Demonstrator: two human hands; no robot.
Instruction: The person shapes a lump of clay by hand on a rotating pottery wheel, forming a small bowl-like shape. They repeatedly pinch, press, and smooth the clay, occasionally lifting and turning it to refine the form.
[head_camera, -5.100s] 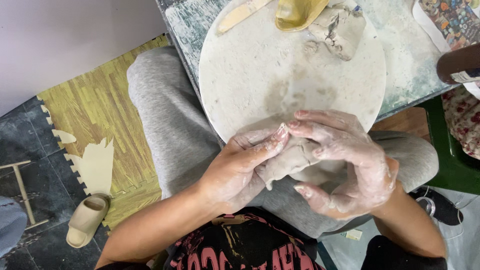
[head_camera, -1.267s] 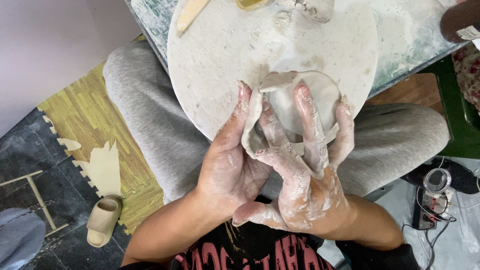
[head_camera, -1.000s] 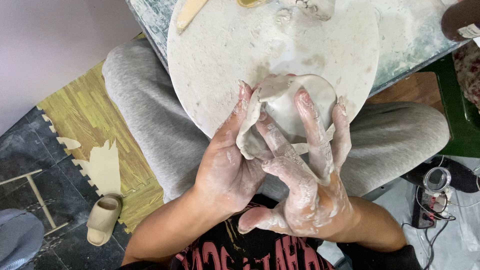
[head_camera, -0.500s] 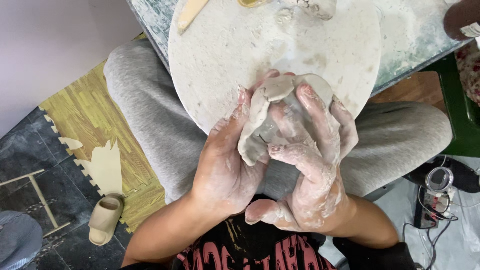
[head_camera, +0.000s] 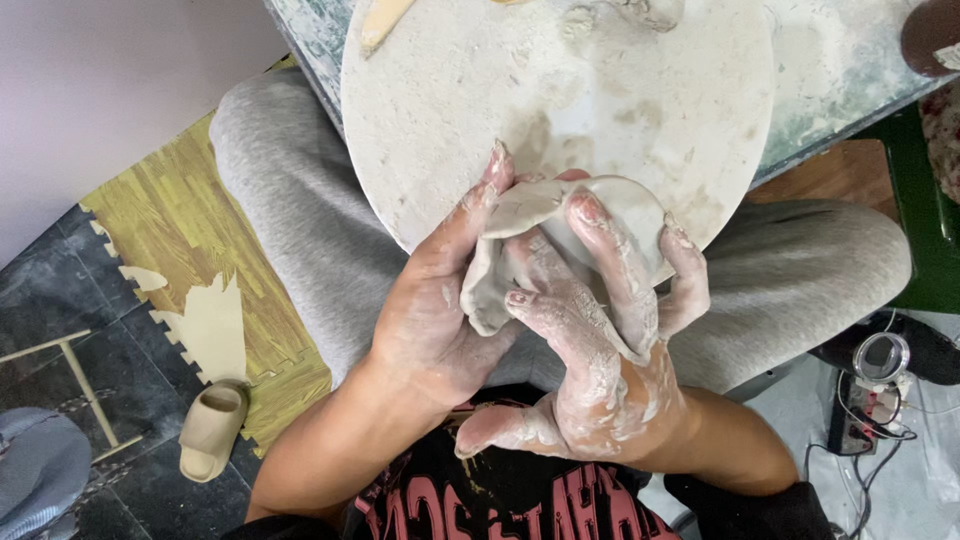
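Clay (head_camera: 560, 235), pale and flattened into a curled slab, sits between my two hands just over the near edge of the round board (head_camera: 560, 90). My left hand (head_camera: 435, 310) cups it from the side, palm up, fingers curved along the slab's folded left edge and fingertips reaching onto the board. My right hand (head_camera: 600, 370) lies over the slab from below, fingers (head_camera: 610, 260) spread across its face and pressing on it, thumb stuck out toward my chest. Both hands are smeared with wet clay and both grasp the slab, neither clenched tight. The board rests across my knees in grey trousers (head_camera: 290, 190), its far side against a mottled table (head_camera: 840, 70). On the floor to my left I see a yellow foam mat (head_camera: 190, 240) and a beige slipper (head_camera: 210, 430) beside it.
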